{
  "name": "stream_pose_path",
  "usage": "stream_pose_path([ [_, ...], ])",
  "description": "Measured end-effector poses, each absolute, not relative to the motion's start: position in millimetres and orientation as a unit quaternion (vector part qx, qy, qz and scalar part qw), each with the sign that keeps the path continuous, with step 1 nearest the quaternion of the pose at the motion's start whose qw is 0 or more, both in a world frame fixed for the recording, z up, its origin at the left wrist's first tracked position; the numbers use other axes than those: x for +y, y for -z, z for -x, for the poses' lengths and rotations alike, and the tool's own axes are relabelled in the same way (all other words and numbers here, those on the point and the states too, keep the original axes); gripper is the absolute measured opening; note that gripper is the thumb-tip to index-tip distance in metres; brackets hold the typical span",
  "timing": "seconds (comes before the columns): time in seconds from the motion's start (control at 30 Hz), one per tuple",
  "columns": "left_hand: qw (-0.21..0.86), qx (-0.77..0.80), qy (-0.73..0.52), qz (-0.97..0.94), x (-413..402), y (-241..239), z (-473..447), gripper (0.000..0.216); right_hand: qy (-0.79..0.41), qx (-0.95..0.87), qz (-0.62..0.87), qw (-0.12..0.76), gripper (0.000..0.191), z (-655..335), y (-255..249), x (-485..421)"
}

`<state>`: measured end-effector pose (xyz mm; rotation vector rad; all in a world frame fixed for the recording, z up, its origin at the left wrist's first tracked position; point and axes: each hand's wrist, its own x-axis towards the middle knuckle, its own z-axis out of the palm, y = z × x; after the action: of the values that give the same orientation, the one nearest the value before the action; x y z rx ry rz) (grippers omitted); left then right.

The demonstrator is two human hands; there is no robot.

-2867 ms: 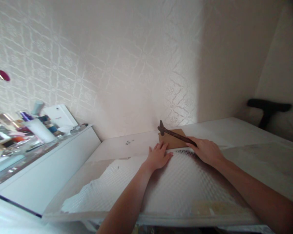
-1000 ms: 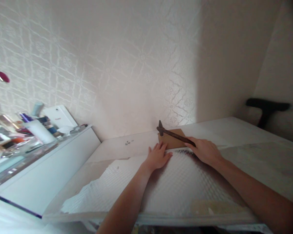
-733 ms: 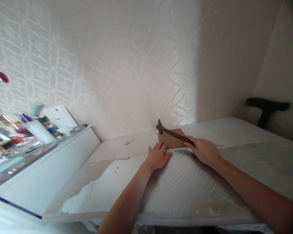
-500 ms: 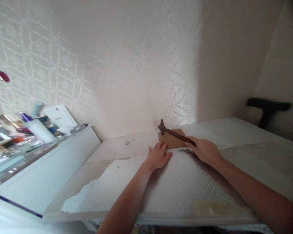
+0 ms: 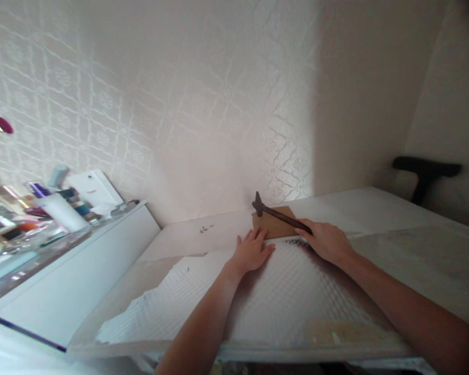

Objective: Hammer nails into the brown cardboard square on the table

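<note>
A hammer [image 5: 277,214] with a dark metal head and a worn handle is gripped near the handle's end by my right hand [image 5: 327,240]. Its head hangs over the left part of a thin brown board [image 5: 285,230]; whether the two touch I cannot tell. My left hand [image 5: 252,251] lies with fingers spread, their tips on the board's near left corner. Under that hand is a white textured sheet [image 5: 273,302] on the table. Several tiny dark pieces [image 5: 205,229], too small to name, lie left of the board.
At the left stands a white cabinet [image 5: 82,271] topped with bottles, tubes and a white box [image 5: 96,188]. A patterned wall rises right behind the table [image 5: 344,205]. A black T-shaped support [image 5: 426,169] is beyond the table's right side.
The view has shifted very slightly. Both hands, the hammer and the board keep nearly the same positions.
</note>
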<state>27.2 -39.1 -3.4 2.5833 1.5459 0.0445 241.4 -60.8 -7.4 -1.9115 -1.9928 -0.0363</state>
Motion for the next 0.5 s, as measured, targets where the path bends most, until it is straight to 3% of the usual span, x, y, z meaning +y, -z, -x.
stream_pose_path([
  [0.5,0.055,0.508,-0.02,-0.859,-38.1,5.4,-26.8,0.066,0.043,-0.699,0.682,0.209,0.046,-237.1,7.9,-62.2],
])
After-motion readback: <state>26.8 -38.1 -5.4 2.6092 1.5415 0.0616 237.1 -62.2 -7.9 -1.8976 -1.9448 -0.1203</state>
